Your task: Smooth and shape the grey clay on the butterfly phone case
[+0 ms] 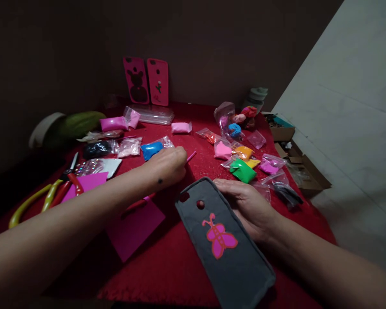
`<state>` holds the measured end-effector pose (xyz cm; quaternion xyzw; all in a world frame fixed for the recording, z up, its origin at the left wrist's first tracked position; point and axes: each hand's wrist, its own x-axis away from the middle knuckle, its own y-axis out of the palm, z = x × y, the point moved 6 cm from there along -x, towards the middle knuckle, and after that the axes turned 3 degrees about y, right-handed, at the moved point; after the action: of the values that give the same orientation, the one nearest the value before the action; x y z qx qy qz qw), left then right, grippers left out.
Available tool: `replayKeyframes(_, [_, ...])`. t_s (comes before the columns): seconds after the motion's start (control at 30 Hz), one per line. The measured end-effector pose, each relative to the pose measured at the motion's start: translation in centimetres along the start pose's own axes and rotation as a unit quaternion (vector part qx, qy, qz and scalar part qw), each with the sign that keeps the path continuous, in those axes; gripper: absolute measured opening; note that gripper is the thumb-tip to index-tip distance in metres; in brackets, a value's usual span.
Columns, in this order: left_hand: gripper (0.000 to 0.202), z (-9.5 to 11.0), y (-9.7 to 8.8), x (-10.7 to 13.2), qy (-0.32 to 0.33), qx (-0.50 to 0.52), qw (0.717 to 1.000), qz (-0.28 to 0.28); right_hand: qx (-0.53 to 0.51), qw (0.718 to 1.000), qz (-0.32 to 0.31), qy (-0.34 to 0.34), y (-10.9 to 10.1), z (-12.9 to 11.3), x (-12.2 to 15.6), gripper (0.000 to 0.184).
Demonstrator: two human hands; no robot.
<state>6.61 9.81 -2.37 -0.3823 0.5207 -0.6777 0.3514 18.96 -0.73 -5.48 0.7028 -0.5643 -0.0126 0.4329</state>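
A grey phone case [225, 253] with a pink and orange clay butterfly [219, 237] on it rests in my right hand [247, 206], whose fingers are wrapped under its right edge. My left hand [167, 165] reaches across the red cloth [180, 274] with its fingers pinched on a thin pink stick [191, 156]. A blue clay packet [152, 149] lies just beyond the left hand.
Small bags of clay lie around: green [242, 170], orange [243, 152], pink [223, 150], magenta [114, 124]. Two pink phone cases [146, 81] lean on the back wall. Scissors and pliers [56, 189] lie at left by pink paper [133, 229]. A cardboard box [304, 169] stands at right.
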Motion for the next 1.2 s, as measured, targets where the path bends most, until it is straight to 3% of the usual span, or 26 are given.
replayKeyframes(0.07, [0.011, 0.0, -0.4, 0.1, 0.008, 0.005, 1.000, 0.024, -0.005, 1.000, 0.000, 0.003, 0.0, 0.0, 0.0, 0.008])
replayKeyframes(0.23, [0.010, -0.5, -2.9, 0.9, 0.020, 0.053, 0.995, 0.087, 0.005, 1.000, 0.005, 0.011, -0.2, 0.0, -0.1, 0.011])
replayKeyframes(0.33, [0.012, -0.7, -4.0, 2.3, 0.029, 0.166, 0.983, 0.070, 0.020, 1.000, 0.010, 0.005, -0.3, -0.1, -0.2, 0.010])
replayKeyframes(0.37, [0.011, -0.6, -4.1, 2.9, 0.039, 0.298, 0.953, 0.047, 0.023, 1.000, 0.011, 0.007, -0.3, -0.1, -0.2, 0.011])
replayKeyframes(0.43, [0.016, -0.3, -4.5, 3.9, 0.050, 0.469, 0.880, 0.049, 0.028, 0.999, 0.011, 0.013, -0.3, -0.1, -0.2, 0.011])
replayKeyframes(0.47, [0.017, -0.1, -4.6, 4.4, 0.057, 0.538, 0.839, 0.053, 0.031, 0.999, 0.009, 0.014, -0.3, -0.1, -0.2, 0.010])
replayKeyframes(0.53, [0.014, 0.8, -4.5, 5.0, 0.065, 0.616, 0.784, 0.037, 0.033, 0.999, 0.004, 0.015, -0.2, -0.1, -0.2, 0.008])
replayKeyframes(0.67, [0.008, 2.8, -3.7, 5.8, 0.072, 0.666, 0.742, -0.019, 0.031, 0.999, -0.017, 0.016, 0.0, 0.0, -0.2, 0.008])
replayKeyframes(0.83, [0.012, 3.4, -3.4, 6.2, 0.087, 0.665, 0.739, -0.057, 0.011, 0.999, -0.032, 0.005, 0.2, -0.2, 0.0, 0.006])
replayKeyframes(0.93, [0.021, 3.4, -3.1, 6.3, 0.108, 0.643, 0.753, -0.091, 0.009, 0.999, -0.029, 0.012, 0.2, -0.2, -0.1, 0.013])
replayKeyframes(1.0, [0.021, 3.2, -3.3, 6.1, 0.126, 0.614, 0.776, -0.066, 0.009, 0.999, -0.029, 0.023, 0.2, -0.1, -0.1, 0.014])
replayKeyframes(1.1, [0.015, 2.9, -3.9, 5.9, 0.167, 0.546, 0.821, 0.017, 0.013, 0.999, -0.033, 0.027, 0.2, 0.0, -0.1, 0.014])
replayKeyframes(1.2, [0.007, 3.3, -4.5, 6.3, 0.232, 0.476, 0.844, 0.089, 0.024, 0.999, -0.023, 0.032, -0.1, 0.1, 0.0, 0.009])
